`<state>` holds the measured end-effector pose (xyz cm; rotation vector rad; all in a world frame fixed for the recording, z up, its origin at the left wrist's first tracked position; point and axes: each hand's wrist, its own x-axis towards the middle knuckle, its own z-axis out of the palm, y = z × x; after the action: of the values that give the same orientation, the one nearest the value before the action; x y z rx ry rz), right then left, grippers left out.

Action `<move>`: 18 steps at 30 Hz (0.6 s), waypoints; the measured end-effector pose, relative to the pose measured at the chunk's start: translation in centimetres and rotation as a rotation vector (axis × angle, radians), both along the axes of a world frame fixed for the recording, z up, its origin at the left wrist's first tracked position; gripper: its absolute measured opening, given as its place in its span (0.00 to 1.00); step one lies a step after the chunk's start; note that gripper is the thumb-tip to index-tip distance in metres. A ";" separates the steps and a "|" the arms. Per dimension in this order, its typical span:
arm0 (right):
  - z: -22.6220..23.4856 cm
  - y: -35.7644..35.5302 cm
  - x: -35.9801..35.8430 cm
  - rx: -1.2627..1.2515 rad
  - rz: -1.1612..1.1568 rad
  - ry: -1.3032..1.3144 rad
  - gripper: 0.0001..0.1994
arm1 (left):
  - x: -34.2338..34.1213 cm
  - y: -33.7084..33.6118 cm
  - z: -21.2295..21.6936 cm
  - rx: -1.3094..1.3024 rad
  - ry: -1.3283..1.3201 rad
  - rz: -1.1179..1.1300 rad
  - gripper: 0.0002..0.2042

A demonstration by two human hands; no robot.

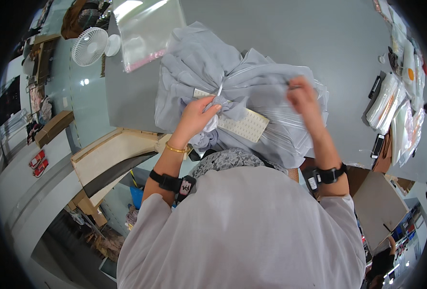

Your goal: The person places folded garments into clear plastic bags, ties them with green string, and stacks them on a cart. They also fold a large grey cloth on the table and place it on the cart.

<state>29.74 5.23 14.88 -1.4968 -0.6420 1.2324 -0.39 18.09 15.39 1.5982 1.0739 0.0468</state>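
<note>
A heap of pale grey sheer fabric (199, 53) lies on the table in front of me, gathered toward its middle. My left hand (196, 115) pinches a bunched piece of this grey cloth at the middle of the heap, where a short white strip (220, 89) stands up. Beneath that hand a cream sheet with rows of small printed marks (248, 126) rests on the fabric, partly covered. My right hand (302, 96) is raised over the heap's right part, blurred by motion, with its fingers curled together. Whatever may be between them is too small to see.
Clear plastic bags (148, 33) with a pink edge lie at the table's far left, beside a small white fan (90, 46). Packaged items in clear film (386, 103) and a black marker (374, 87) are along the right side. A curved wooden frame (112, 151) stands at my left.
</note>
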 end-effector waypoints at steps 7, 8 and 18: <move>-0.4 4.5 -11.4 -0.441 0.397 -0.115 0.27 | -2.2 -0.6 1.1 0.010 -0.112 0.021 0.14; -1.0 4.6 -11.6 -0.404 0.407 -0.109 0.28 | -2.4 -0.4 1.0 0.015 -0.094 0.000 0.14; -1.6 7.2 -14.7 -0.495 0.265 0.034 0.25 | -3.1 1.5 0.8 0.024 -0.108 -0.090 0.15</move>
<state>14.99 12.46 13.26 -1.8286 -0.5476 1.7063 -3.54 19.58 16.21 1.6448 0.9199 0.0848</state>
